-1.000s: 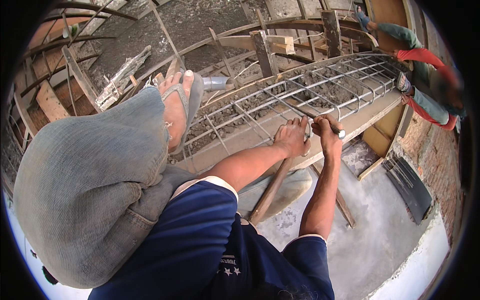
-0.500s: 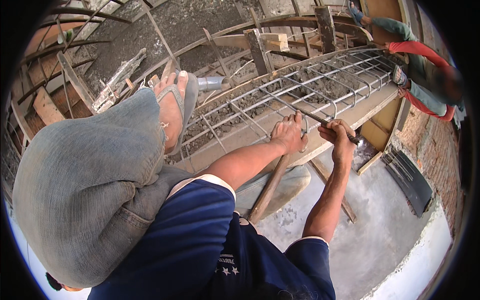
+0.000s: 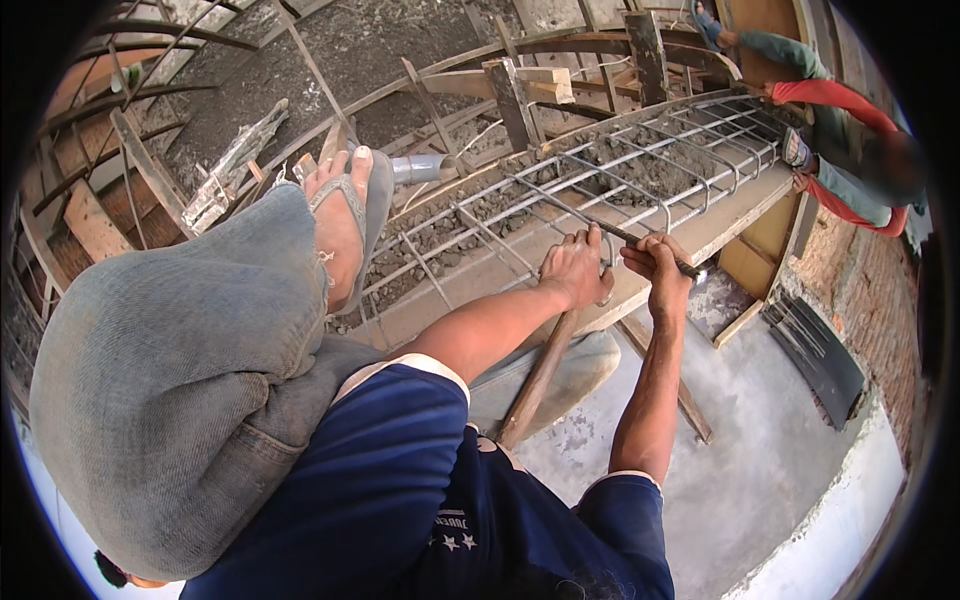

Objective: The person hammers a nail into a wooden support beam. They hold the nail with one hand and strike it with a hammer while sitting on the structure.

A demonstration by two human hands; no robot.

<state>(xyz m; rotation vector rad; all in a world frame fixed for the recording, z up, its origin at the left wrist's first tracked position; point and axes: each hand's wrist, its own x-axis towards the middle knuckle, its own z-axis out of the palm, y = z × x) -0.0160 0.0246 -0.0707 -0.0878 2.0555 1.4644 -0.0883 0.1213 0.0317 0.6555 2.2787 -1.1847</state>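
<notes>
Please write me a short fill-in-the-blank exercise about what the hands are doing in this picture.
1. The right hand grips a thin dark ____.
2. The left hand rests on the steel ____ cage of the beam.
3. The raised foot wears a grey ____.
4. The other person has ____ sleeves.

Missing words: rod; bar; sandal; red
</notes>
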